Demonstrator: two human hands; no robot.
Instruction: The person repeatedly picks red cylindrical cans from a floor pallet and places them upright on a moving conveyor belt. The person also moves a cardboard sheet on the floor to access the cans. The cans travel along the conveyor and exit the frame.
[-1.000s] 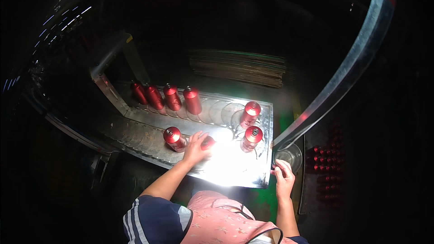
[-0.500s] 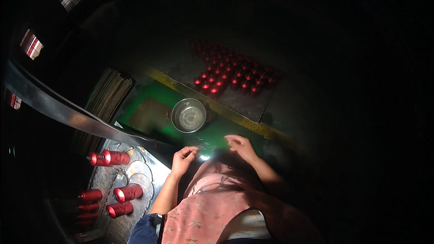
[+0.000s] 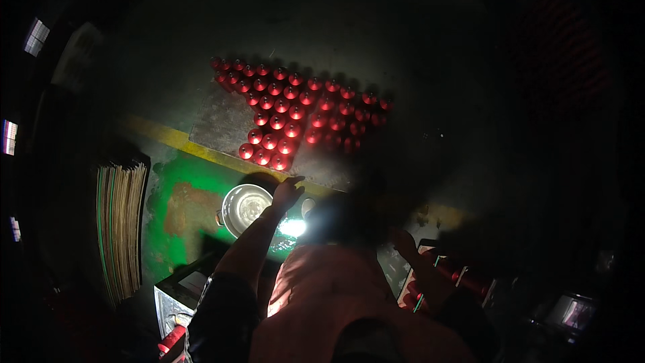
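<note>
**Metal bowl on the green floor, left hand above it**

The metal bowl (image 3: 245, 207) sits upright on the green floor patch (image 3: 181, 208), its open mouth facing up; being round, it shows no long axis. There is one bowl. The left hand (image 3: 287, 192) reaches out just beyond its right rim, fingers (image 3: 295, 180) held loosely together and extended, gripping nothing. The right hand (image 3: 403, 242) hangs lower to the right, near a box of red spools (image 3: 457, 275); its fingers are too dim to judge. Further off, roughly forty red cones (image 3: 289, 111) stand upright in packed rows on a grey sheet (image 3: 225, 121). One stack of flat boards (image 3: 121, 228) lies at left.
</note>
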